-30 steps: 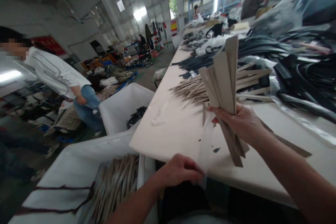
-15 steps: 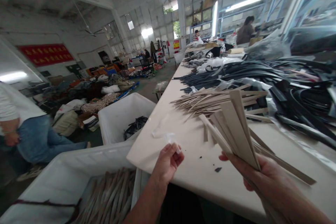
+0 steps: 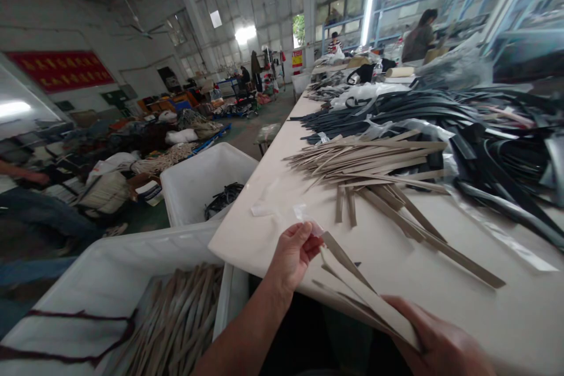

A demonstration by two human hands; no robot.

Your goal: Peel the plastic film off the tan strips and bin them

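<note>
My left hand (image 3: 291, 255) is closed in a pinch on a small clear piece of tape (image 3: 314, 227). My right hand (image 3: 434, 329) grips a bundle of flat beige strips (image 3: 374, 299) near the table's front edge. The tips of the strips reach up to my left fingers and the tape; whether they touch I cannot tell. Beyond the hands lies a pile of similar beige strips (image 3: 365, 158) on the table (image 3: 497, 329), with several looser strips (image 3: 440, 244) in front of it.
Black strips (image 3: 396, 108) cover the table's far right side. At my left stands a white bin (image 3: 145, 247) holding beige strips (image 3: 180, 317); behind it, another white bin (image 3: 178, 194) holds black strips. A person's arm (image 3: 26, 175) shows at the far left. Another person (image 3: 418, 38) sits farther back.
My right hand has lowered its bundle, tipping the strips leftward to my left hand. My left hand has moved slightly right with the tape. The person at left has shifted toward the frame's edge.
</note>
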